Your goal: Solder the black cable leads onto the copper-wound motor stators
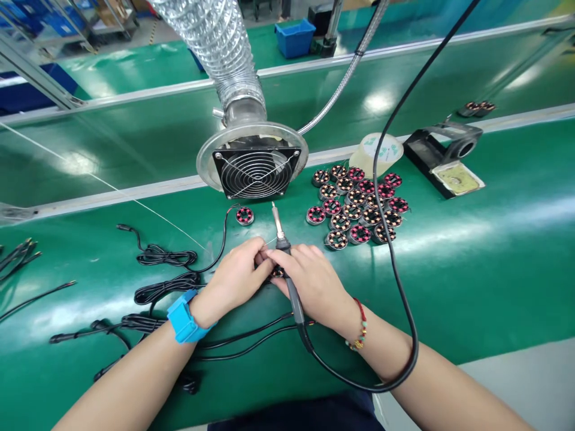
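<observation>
Green bench (471, 257); extractor fan (256, 172) is set at its far edge. Left hand (236, 275) and right hand (314, 281) are met at centre. Soldering iron (283, 244) is gripped by the right hand, long axis away from body, tip aimed at fan. Small coil (277, 273) is pinched by left fingertips beside the shaft, mostly hidden.

Table mat (471, 251): is showing glossy green with pale glare streaks.
Wristband (184, 317): is showing bright blue, lower left of centre.
Bracelet (359, 326): is showing red cord with green and gold beads.
Soldering iron (287, 269): is showing a black handle and a silver tip.
Cables (162, 281): are lying black, left of centre.
Stators (354, 206): are showing pink-red and copper segments on black.
Bin (294, 37): is showing blue, top centre.
Sponge (456, 178): is showing yellow, upper right.
</observation>
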`<action>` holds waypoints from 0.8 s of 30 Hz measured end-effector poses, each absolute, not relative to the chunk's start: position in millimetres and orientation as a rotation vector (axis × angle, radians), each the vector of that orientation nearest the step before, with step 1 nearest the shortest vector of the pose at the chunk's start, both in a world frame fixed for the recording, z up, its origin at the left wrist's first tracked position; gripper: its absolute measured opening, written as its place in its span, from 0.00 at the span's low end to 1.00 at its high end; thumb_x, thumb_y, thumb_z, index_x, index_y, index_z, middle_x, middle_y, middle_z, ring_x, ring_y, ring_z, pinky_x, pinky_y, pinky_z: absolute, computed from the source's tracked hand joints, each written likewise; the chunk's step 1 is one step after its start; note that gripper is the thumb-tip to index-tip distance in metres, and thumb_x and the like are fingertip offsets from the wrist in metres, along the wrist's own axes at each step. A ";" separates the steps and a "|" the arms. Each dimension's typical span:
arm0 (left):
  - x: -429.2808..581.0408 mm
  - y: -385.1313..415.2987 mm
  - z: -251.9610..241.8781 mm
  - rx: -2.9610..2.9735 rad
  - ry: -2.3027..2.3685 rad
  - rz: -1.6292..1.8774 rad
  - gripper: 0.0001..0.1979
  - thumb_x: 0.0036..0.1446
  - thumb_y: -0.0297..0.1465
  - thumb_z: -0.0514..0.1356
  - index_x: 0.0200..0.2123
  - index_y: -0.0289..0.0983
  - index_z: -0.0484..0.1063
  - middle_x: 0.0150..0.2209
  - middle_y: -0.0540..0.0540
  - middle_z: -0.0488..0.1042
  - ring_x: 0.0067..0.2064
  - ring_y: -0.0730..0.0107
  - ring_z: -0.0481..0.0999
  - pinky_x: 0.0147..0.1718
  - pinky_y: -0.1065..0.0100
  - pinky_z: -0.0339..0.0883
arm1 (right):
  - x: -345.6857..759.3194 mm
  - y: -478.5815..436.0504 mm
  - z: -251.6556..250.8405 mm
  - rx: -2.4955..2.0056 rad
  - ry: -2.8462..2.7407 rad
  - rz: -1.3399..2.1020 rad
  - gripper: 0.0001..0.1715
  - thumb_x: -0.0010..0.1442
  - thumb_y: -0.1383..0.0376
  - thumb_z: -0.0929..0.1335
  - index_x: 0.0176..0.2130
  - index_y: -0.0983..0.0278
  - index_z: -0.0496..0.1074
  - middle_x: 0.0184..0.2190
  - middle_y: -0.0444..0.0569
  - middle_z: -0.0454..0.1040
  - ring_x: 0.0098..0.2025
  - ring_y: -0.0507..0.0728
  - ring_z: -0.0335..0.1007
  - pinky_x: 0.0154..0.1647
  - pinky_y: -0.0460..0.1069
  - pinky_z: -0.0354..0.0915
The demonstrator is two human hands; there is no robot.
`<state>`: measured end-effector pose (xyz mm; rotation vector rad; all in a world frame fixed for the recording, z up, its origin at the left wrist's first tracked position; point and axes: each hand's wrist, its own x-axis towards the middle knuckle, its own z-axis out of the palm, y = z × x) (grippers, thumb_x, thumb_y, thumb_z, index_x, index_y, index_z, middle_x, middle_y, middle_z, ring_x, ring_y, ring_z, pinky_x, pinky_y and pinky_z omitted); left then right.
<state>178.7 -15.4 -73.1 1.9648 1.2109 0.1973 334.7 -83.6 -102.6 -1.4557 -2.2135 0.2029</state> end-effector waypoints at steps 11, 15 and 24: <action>166.6 -2.5 -78.1 1.767 1.016 0.237 0.09 0.58 0.34 0.54 0.29 0.36 0.69 0.29 0.51 0.72 0.33 0.71 0.69 0.35 0.70 0.63 | 340.5 -82.4 -105.7 -1.521 -2.083 0.402 0.24 0.60 0.68 0.67 0.55 0.67 0.62 0.41 0.55 0.73 0.40 0.62 0.65 0.40 0.56 0.63; 167.1 -2.8 -79.2 1.940 0.983 0.338 0.09 0.60 0.30 0.53 0.29 0.36 0.70 0.31 0.50 0.71 0.35 0.71 0.69 0.38 0.70 0.62 | 341.8 -80.2 -104.2 -1.526 -2.030 0.501 0.27 0.58 0.70 0.69 0.55 0.65 0.62 0.43 0.55 0.74 0.43 0.62 0.67 0.43 0.58 0.65; 167.9 -20.2 -70.4 2.239 0.973 0.083 0.07 0.61 0.31 0.55 0.40 0.37 0.71 0.37 0.47 0.70 0.37 0.66 0.70 0.37 0.66 0.62 | 358.5 -77.7 -103.7 -1.497 -1.840 0.624 0.30 0.56 0.76 0.62 0.57 0.64 0.58 0.52 0.56 0.70 0.55 0.61 0.66 0.56 0.62 0.63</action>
